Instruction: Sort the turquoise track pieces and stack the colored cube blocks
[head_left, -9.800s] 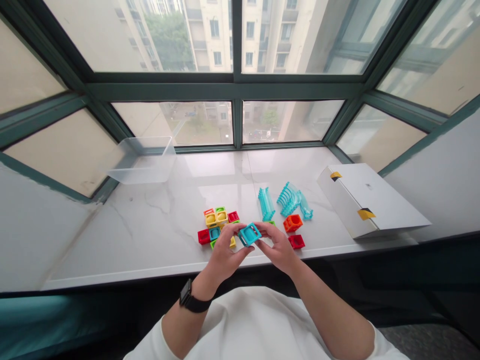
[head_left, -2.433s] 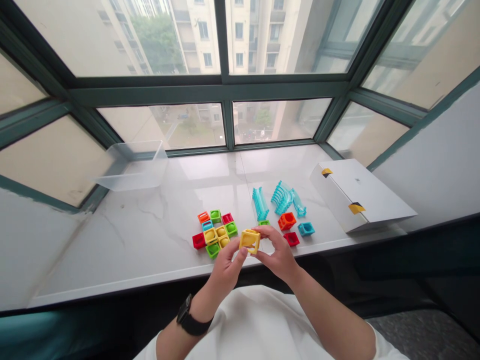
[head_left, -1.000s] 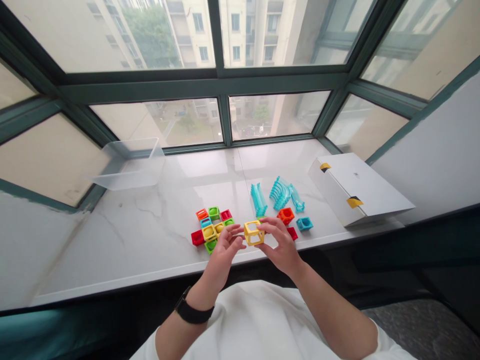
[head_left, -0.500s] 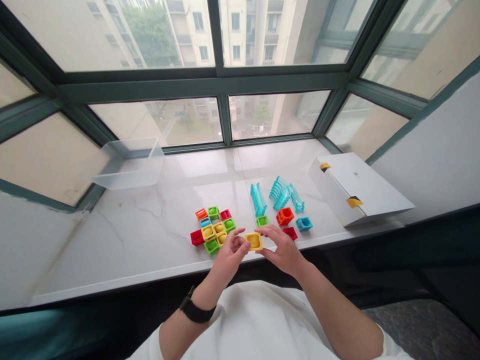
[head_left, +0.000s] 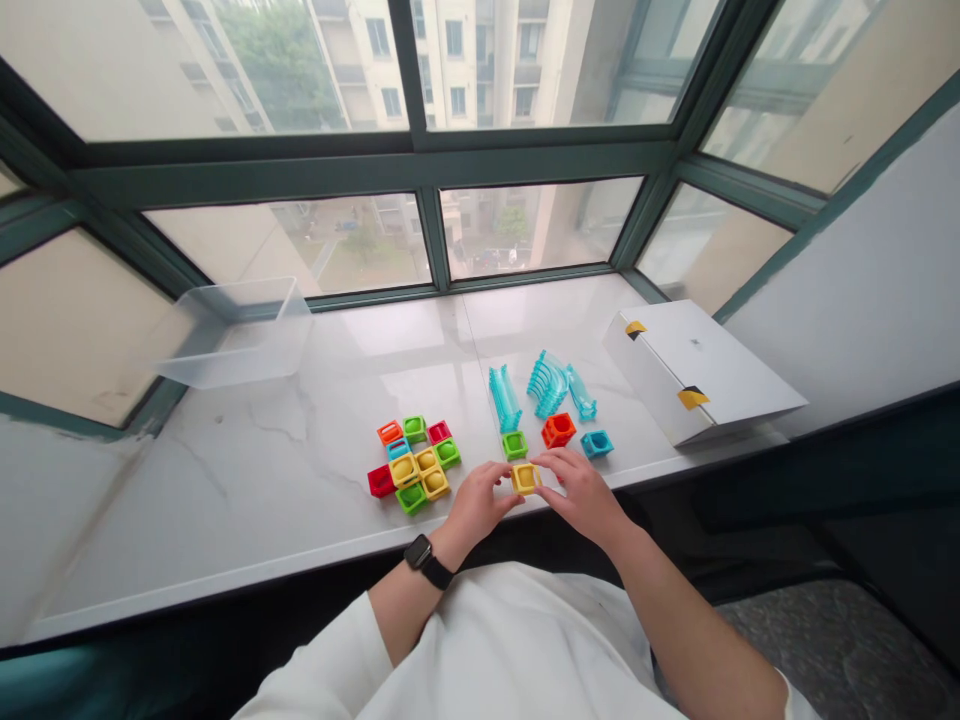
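A yellow hollow toy block point(head_left: 526, 479) sits between my two hands by the front edge of the counter. My left hand point(head_left: 484, 496) pinches its left side, thumb low and fingers behind. On the other side, the fingertips of my right hand point(head_left: 583, 497) grip it. Just beyond it lies a green block point(head_left: 514, 445). An orange block point(head_left: 559, 430) and a blue block point(head_left: 597, 444) rest past my right hand. Left of my left hand is a cluster of several coloured blocks, including a yellow one point(head_left: 403, 470) and a red one point(head_left: 381, 481).
Clear turquoise track pieces, one straight point(head_left: 505, 399) and one curved point(head_left: 547, 383), lie farther back. A transparent plastic bin point(head_left: 232, 345) stands at the back left. A white box point(head_left: 705, 370) with yellow-black tape is on the right. Windows point(head_left: 540, 230) border the marble counter point(head_left: 300, 500).
My left hand has shifted right, and both hands now meet around the yellow block, which has turned slightly. The red block near my right hand is now hidden. The view has moved a little.
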